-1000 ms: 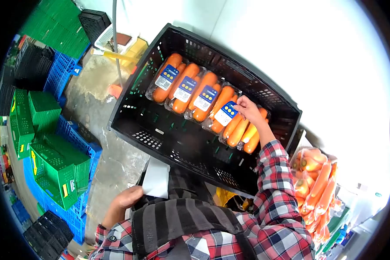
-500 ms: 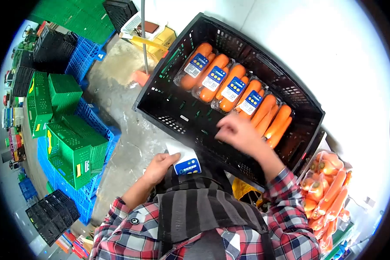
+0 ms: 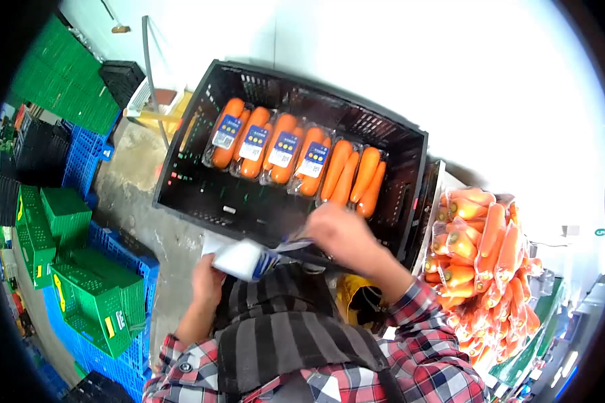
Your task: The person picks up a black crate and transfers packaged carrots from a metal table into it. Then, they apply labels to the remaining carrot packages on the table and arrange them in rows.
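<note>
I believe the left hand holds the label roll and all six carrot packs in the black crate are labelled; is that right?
Only four are: the head view shows the two rightmost carrot packs in the black crate unlabelled. The left hand holds the label roll.

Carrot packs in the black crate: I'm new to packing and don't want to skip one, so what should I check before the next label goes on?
1. Label strip held in the left hand: ok.
2. Label peeled cleanly by the right hand: cannot tell, the fingertips are blurred.
3. Four labelled packs at the left of the row, labels facing up: ok.
4. Labels visible on the two rightmost packs: not ok, none shows.
5. All six packs lying inside the black crate: ok.
</note>
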Available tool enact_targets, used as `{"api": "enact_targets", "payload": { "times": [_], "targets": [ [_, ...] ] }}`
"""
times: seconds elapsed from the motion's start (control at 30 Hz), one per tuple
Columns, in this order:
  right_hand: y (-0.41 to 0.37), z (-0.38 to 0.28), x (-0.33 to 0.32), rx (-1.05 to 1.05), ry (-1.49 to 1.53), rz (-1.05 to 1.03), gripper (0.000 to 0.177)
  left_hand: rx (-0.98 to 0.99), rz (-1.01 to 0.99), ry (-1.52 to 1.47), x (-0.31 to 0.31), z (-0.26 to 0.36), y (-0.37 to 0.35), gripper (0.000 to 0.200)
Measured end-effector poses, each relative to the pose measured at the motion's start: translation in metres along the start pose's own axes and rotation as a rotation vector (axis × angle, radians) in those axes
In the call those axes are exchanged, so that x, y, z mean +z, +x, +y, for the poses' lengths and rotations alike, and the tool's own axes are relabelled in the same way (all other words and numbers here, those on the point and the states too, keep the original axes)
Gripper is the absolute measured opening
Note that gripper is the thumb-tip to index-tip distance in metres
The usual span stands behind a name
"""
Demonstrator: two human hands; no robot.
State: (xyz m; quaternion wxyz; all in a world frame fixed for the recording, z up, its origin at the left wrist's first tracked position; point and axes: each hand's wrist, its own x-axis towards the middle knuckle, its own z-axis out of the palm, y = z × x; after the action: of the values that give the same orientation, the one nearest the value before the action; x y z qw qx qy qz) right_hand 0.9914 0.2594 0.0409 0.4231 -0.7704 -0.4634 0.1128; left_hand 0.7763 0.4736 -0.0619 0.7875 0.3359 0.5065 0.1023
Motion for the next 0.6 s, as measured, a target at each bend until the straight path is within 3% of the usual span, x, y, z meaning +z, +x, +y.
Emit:
{"api": "enact_targets", "payload": {
  "times": [0.03,0.1,0.2,0.23,0.3,0.4,0.43,0.5,0.6],
  "targets": [
    [0.002,0.024,-0.015,0.254,0.047,0.091,0.006,0.023,-0.016,-0.049,0.015,0.013,-0.012,0.03],
    [0.004,0.104,-0.041,0.565,0.215,0.094,0.007,-0.092,-0.195,-0.129,-0.015,0.015,-0.007,0.029],
    [0.016,0.158,-0.061,0.705,0.269,-0.04,0.012,-0.259,-0.328,0.178,0.004,0.047,-0.047,0.027],
    [0.017,0.176,-0.058,0.754,0.261,-0.091,0.013,-0.368,-0.259,0.732,0.015,0.076,-0.06,0.03],
    [0.019,0.228,-0.046,0.784,0.253,-0.148,0.016,-0.42,-0.713,0.85,-0.036,0.066,-0.037,0.038],
    [0.025,0.258,-0.025,0.757,0.229,-0.161,0.024,-0.362,-0.974,0.783,-0.03,0.077,-0.032,0.042],
    [0.015,0.294,-0.011,0.672,0.266,-0.15,0.028,-0.388,-0.952,0.814,-0.026,0.078,-0.029,0.043],
    [0.015,0.291,-0.004,0.611,-0.296,-0.186,0.034,-0.44,-0.907,0.877,-0.019,0.077,-0.028,0.046],
    [0.034,0.257,-0.003,0.883,-0.549,-0.188,0.039,-0.493,-0.793,0.896,-0.03,0.059,-0.011,0.037]
  ]
}}
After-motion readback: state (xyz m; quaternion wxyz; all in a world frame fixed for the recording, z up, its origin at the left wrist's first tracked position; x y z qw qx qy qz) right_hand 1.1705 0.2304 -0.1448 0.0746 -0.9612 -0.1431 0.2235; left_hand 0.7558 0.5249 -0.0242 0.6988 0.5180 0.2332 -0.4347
